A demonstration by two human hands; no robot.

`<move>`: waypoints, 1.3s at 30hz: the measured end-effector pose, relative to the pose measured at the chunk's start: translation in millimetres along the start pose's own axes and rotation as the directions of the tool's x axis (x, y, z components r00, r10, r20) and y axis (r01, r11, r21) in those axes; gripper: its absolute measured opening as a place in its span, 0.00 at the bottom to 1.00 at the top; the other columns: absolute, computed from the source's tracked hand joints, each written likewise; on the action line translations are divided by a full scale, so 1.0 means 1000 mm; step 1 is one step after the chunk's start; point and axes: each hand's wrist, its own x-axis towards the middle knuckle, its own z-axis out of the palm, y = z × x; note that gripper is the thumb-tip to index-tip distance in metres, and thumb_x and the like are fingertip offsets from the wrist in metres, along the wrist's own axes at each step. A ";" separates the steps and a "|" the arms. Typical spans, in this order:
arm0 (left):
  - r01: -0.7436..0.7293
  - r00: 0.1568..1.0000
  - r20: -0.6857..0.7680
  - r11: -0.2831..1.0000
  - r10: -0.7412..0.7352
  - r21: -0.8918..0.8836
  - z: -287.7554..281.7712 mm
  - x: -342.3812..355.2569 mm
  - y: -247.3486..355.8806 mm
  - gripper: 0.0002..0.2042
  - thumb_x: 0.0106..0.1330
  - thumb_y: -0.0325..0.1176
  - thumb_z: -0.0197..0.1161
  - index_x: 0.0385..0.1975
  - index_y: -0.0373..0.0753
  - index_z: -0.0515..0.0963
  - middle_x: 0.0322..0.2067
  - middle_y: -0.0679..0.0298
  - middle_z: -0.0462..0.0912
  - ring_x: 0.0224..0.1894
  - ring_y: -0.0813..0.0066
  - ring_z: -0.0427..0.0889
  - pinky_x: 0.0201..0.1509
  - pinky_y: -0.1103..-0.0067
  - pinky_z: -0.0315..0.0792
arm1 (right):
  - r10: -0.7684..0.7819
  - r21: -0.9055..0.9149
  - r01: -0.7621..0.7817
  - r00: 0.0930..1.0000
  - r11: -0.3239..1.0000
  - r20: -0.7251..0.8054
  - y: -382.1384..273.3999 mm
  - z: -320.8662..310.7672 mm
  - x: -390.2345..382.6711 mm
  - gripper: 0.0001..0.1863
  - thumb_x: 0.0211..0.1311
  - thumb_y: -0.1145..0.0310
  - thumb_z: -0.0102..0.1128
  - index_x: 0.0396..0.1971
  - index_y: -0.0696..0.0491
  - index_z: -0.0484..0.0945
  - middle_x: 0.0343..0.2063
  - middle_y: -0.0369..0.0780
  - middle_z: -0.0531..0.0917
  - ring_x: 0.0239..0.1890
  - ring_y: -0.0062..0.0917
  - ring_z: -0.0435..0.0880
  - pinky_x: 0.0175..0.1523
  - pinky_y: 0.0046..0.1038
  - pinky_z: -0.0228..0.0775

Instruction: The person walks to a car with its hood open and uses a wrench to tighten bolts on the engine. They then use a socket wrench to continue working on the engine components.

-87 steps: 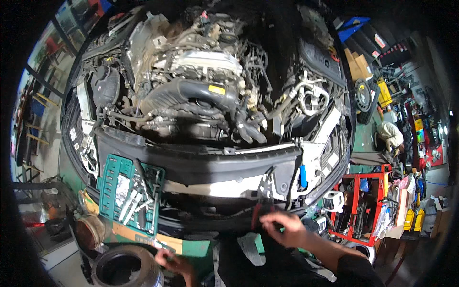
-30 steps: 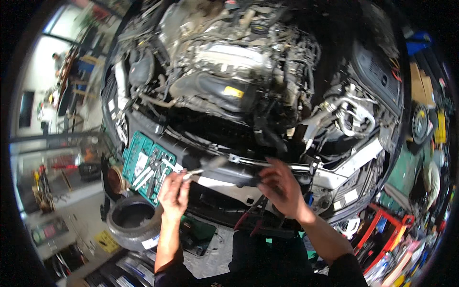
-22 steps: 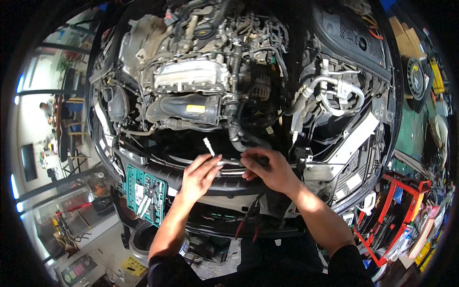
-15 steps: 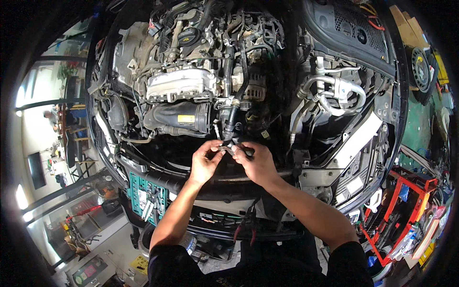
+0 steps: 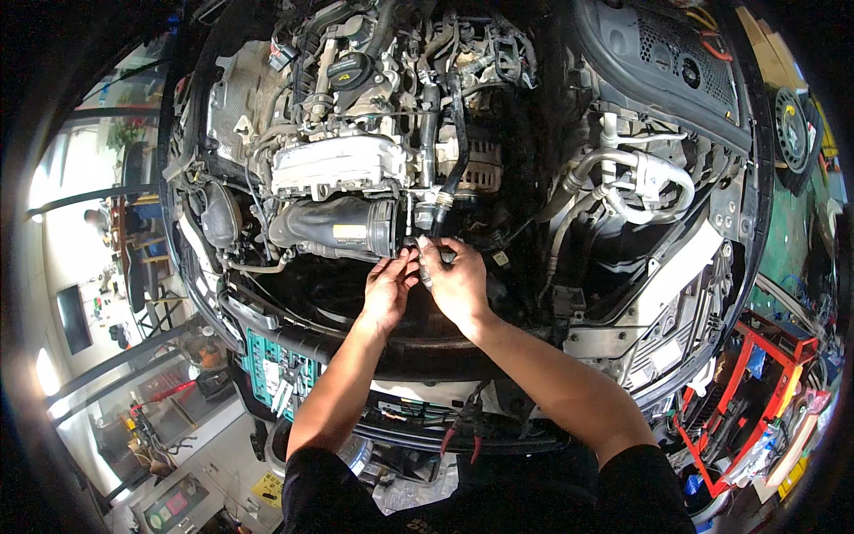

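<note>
My left hand [image 5: 391,289] and my right hand [image 5: 457,283] meet at the front of an open car engine bay. Between them is a small pale grey part [image 5: 424,254], mostly covered by fingers; its exact kind cannot be made out. The right hand's thumb and fingers close around this part. Bent fingers of the left hand pinch beside it, and what lies in them is hidden. Just above the hands, a black coolant hose [image 5: 439,216] runs down from the engine. The wide black intake duct [image 5: 342,226] ends close to the left hand.
The engine [image 5: 338,165] fills the bay's middle, with silver pipes [image 5: 636,182] to the right. Red-handled pliers [image 5: 467,427] hang at the front bumper. A teal tool case [image 5: 267,369] sits front left. A red metal cart [image 5: 747,392] stands at right.
Both hands have turned and shifted slightly, with the right hand now back-up over the grey part. Fingertips sit closer to the duct's end. The view has shifted a little.
</note>
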 end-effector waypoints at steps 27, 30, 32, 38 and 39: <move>-0.020 0.999 -0.037 0.938 0.007 -0.345 0.019 0.011 -0.027 0.07 0.74 0.36 0.63 0.37 0.41 0.81 0.33 0.68 0.84 0.36 0.76 0.81 0.43 0.76 0.78 | 0.009 0.168 -0.007 1.000 0.986 -0.009 -0.010 -0.017 0.004 0.19 0.72 0.58 0.58 0.47 0.62 0.76 0.31 0.51 0.82 0.27 0.35 0.85 0.34 0.34 0.80; -0.044 0.999 -0.040 0.945 0.033 -0.324 0.022 0.014 -0.027 0.06 0.72 0.35 0.65 0.38 0.41 0.82 0.34 0.68 0.84 0.38 0.75 0.81 0.45 0.77 0.77 | 0.321 0.547 -0.341 0.937 0.764 0.136 -0.003 -0.023 0.008 0.18 0.71 0.62 0.60 0.48 0.62 0.73 0.27 0.47 0.83 0.23 0.29 0.85 0.30 0.30 0.79; -0.016 0.997 -0.077 0.942 -0.010 -0.335 0.019 0.014 -0.029 0.06 0.72 0.35 0.65 0.39 0.41 0.82 0.33 0.69 0.84 0.39 0.75 0.81 0.46 0.77 0.77 | 0.244 0.441 -0.254 0.966 0.861 0.079 -0.010 -0.018 0.005 0.18 0.71 0.63 0.61 0.48 0.62 0.71 0.26 0.45 0.84 0.24 0.28 0.86 0.29 0.29 0.79; 0.052 0.971 0.236 0.919 0.046 -0.391 0.009 0.015 -0.031 0.10 0.73 0.41 0.64 0.42 0.42 0.82 0.41 0.64 0.83 0.44 0.71 0.81 0.49 0.73 0.78 | -0.050 -0.153 0.093 0.963 0.984 0.265 -0.032 -0.006 -0.006 0.19 0.71 0.57 0.61 0.46 0.57 0.71 0.22 0.44 0.84 0.22 0.34 0.86 0.26 0.35 0.78; 0.054 0.994 0.105 0.898 -0.009 -0.436 0.014 0.017 -0.032 0.10 0.73 0.41 0.64 0.42 0.42 0.82 0.40 0.64 0.84 0.43 0.71 0.81 0.48 0.73 0.78 | 0.011 -0.129 0.017 0.977 0.991 0.213 -0.030 -0.009 -0.003 0.17 0.71 0.59 0.61 0.46 0.58 0.71 0.23 0.44 0.84 0.22 0.33 0.86 0.26 0.34 0.77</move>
